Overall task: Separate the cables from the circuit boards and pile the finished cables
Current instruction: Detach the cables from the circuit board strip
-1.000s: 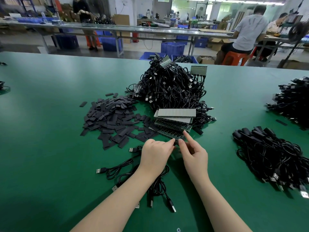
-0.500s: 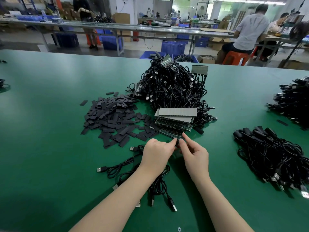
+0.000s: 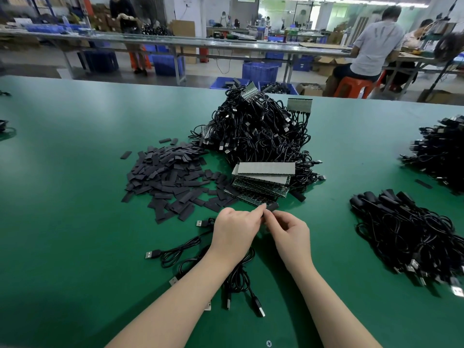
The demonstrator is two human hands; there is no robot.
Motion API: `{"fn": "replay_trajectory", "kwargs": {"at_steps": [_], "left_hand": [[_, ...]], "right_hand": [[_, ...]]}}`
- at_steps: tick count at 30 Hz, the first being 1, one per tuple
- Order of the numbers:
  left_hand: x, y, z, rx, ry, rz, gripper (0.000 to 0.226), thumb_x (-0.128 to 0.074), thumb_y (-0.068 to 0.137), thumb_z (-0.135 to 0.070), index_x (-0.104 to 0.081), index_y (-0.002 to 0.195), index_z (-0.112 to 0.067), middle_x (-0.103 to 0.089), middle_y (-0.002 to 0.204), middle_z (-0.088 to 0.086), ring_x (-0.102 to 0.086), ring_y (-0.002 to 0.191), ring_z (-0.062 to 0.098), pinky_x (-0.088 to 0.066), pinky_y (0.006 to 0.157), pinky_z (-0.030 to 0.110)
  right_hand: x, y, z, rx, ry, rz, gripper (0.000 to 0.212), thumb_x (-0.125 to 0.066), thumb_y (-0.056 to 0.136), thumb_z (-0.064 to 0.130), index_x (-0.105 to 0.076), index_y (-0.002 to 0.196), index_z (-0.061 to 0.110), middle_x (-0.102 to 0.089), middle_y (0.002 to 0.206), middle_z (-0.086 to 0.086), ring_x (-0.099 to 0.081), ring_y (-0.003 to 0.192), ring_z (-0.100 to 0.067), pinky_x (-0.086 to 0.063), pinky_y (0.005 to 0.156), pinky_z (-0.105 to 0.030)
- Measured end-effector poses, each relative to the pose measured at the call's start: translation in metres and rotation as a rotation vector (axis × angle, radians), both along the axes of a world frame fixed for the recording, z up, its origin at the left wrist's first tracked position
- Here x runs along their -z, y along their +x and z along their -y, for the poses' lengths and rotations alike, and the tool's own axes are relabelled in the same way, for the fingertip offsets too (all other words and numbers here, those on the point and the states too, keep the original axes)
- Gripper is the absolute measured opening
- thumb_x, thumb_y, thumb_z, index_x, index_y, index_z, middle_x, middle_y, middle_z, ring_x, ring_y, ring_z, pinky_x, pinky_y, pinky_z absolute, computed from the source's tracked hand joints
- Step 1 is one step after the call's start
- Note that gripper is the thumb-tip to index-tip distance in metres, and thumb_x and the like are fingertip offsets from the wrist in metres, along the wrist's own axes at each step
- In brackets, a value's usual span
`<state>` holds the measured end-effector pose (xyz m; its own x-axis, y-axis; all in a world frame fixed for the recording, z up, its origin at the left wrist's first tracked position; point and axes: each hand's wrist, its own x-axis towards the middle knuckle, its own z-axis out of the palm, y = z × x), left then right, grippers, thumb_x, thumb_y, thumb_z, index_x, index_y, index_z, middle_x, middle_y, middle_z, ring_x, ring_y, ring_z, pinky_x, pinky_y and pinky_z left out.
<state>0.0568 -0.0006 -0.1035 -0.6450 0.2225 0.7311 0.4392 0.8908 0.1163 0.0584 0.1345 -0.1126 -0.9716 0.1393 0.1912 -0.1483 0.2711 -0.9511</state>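
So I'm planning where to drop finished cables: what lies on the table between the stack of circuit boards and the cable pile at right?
In the head view, bare green table separates the stack of circuit boards from the cable pile.

Both bare forearms extend forward, converging. Left hand (image 3: 234,231) and right hand (image 3: 291,231) meet fingertip to fingertip, fingers curled, pinching a small dark piece (image 3: 272,206).

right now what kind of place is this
Most likely an electronics assembly workshop: a long green worktable with a heap of black USB cables, stacked circuit boards, blue parts bins behind, and other workers seated at benches.
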Motion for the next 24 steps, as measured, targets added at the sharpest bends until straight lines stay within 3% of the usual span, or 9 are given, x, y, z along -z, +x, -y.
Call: {"fn": "replay_trajectory", "kwargs": {"at_steps": [4,7,9,12,18,20,22,24], "left_hand": [[-0.0007,0.0012,0.0001,0.019,0.029,0.016,0.036,-0.079,0.079,-0.018,-0.072,0.114,-0.014,-0.062,0.057,-0.008,-0.058,0.052,0.014,-0.046,0.054,0.026],[-0.0008,0.0028,-0.0007,0.001,0.068,0.104,0.037,-0.068,0.087,-0.031,-0.068,0.120,-0.016,-0.071,0.078,-0.008,-0.066,0.072,0.012,-0.050,0.065,0.032],[0.0011,0.0029,-0.0021,-0.022,0.092,0.131,0.024,-0.065,0.087,-0.033,-0.074,0.107,-0.021,-0.072,0.081,-0.009,-0.066,0.076,0.013,-0.049,0.069,0.032],[0.0039,0.0010,-0.0028,-0.034,0.066,0.150,0.017,-0.061,0.090,-0.031,-0.075,0.085,-0.023,-0.069,0.070,-0.009,-0.064,0.068,0.014,-0.047,0.065,0.033],[0.0072,-0.0025,-0.0003,-0.057,0.017,0.123,0.028,-0.050,0.093,-0.029,-0.068,0.074,-0.020,-0.064,0.063,-0.006,-0.061,0.061,0.017,-0.041,0.057,0.031],[0.0074,-0.0019,-0.0008,-0.042,0.019,0.116,0.028,-0.049,0.093,-0.028,-0.065,0.071,-0.020,-0.061,0.060,-0.006,-0.059,0.059,0.017,-0.038,0.056,0.031],[0.0068,-0.0013,-0.0013,-0.019,0.036,0.120,0.027,-0.049,0.092,-0.029,-0.068,0.075,-0.020,-0.064,0.064,-0.006,-0.062,0.062,0.017,-0.040,0.056,0.030],[0.0052,-0.0007,-0.0019,0.005,0.063,0.141,0.027,-0.050,0.093,-0.033,-0.073,0.092,-0.020,-0.071,0.079,-0.007,-0.067,0.074,0.016,-0.046,0.063,0.031]], "right_hand": [[-0.0022,0.0020,-0.0023,-0.004,-0.046,0.005,0.031,-0.069,0.093,0.028,-0.069,0.066,0.013,-0.061,0.067,-0.021,-0.044,0.057,-0.015,-0.035,0.057,-0.030],[-0.0047,0.0020,-0.0046,0.086,-0.189,0.009,0.027,-0.068,0.094,0.024,-0.071,0.069,0.015,-0.068,0.066,-0.008,-0.057,0.059,-0.010,-0.044,0.059,-0.022],[-0.0044,0.0015,-0.0066,0.137,-0.317,0.017,0.024,-0.067,0.095,0.023,-0.072,0.075,0.011,-0.074,0.072,0.000,-0.063,0.064,-0.005,-0.048,0.063,-0.013],[-0.0040,0.0017,-0.0086,0.140,-0.391,0.021,0.023,-0.066,0.096,0.022,-0.073,0.080,0.007,-0.076,0.077,0.001,-0.064,0.065,-0.002,-0.049,0.065,-0.012],[-0.0019,0.0022,-0.0017,-0.023,-0.118,0.016,0.016,-0.072,0.091,0.018,-0.077,0.082,0.031,-0.076,0.082,0.014,-0.068,0.077,0.002,-0.049,0.072,-0.012],[-0.0008,0.0017,-0.0019,-0.027,-0.101,0.010,0.016,-0.073,0.090,0.018,-0.077,0.083,0.032,-0.076,0.082,0.014,-0.067,0.078,0.002,-0.049,0.074,-0.012],[-0.0010,0.0018,-0.0039,-0.022,-0.117,0.007,0.015,-0.073,0.089,0.019,-0.077,0.083,0.032,-0.076,0.083,0.014,-0.068,0.080,0.001,-0.049,0.073,-0.012],[0.0001,0.0010,-0.0060,0.002,-0.148,-0.012,0.016,-0.073,0.090,0.018,-0.077,0.082,0.032,-0.076,0.083,0.014,-0.068,0.080,0.000,-0.049,0.072,-0.011]]}}
